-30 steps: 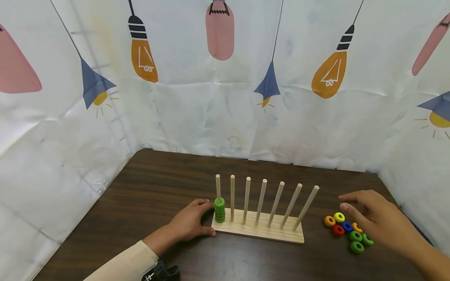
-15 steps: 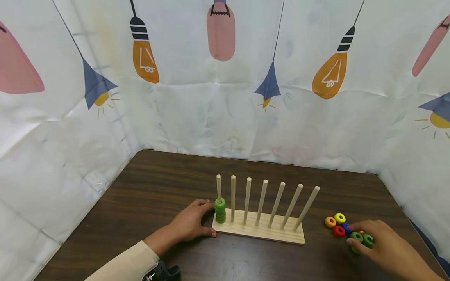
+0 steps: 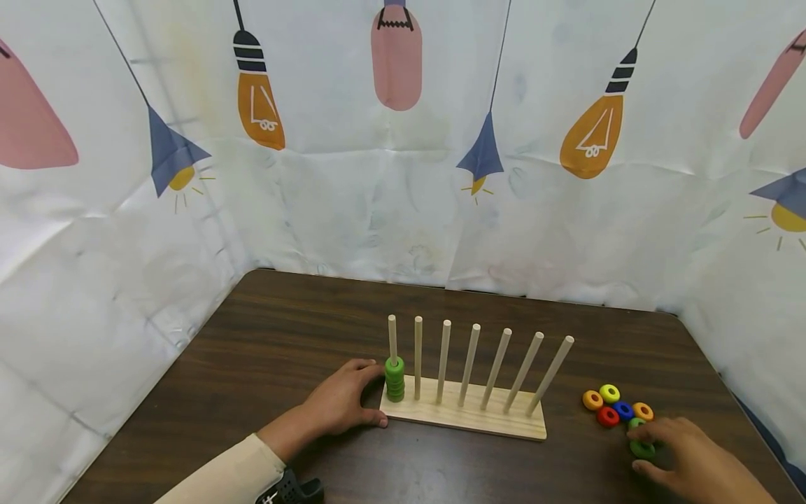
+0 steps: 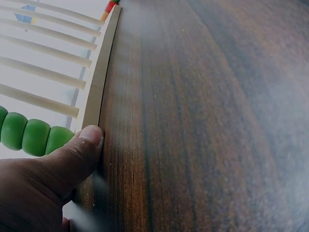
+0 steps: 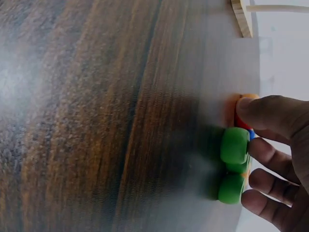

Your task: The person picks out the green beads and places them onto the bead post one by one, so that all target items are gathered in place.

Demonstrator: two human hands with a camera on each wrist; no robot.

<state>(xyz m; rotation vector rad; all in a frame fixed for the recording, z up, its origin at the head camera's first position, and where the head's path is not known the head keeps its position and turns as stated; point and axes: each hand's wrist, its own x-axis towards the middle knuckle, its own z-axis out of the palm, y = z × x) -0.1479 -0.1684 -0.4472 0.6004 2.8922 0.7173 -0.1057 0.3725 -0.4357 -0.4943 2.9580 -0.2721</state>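
A wooden peg rack [image 3: 466, 413] stands on the table, with several upright pegs and a stack of green beads [image 3: 394, 379] on its leftmost peg. My left hand [image 3: 340, 399] grips the left end of its base; in the left wrist view the thumb [image 4: 82, 150] presses on the front edge beside the stack. At the right, my right hand [image 3: 693, 458] reaches over loose green beads [image 5: 235, 145], its thumb and fingers spread apart around a green bead [image 3: 642, 449]. The fingertips lie right at the beads, and the hand partly covers them.
Beyond the right fingertips lie a red bead [image 3: 607, 416], a blue bead [image 3: 623, 410], a yellow bead [image 3: 609, 393] and two orange beads, one orange bead [image 3: 592, 400] at the left. A printed white cloth [image 3: 352, 210] hangs behind the dark wooden table [image 3: 302, 315].
My right hand has come down from above the beads and drawn slightly nearer the front edge, over the green ones. The left hand has kept its grip on the rack.
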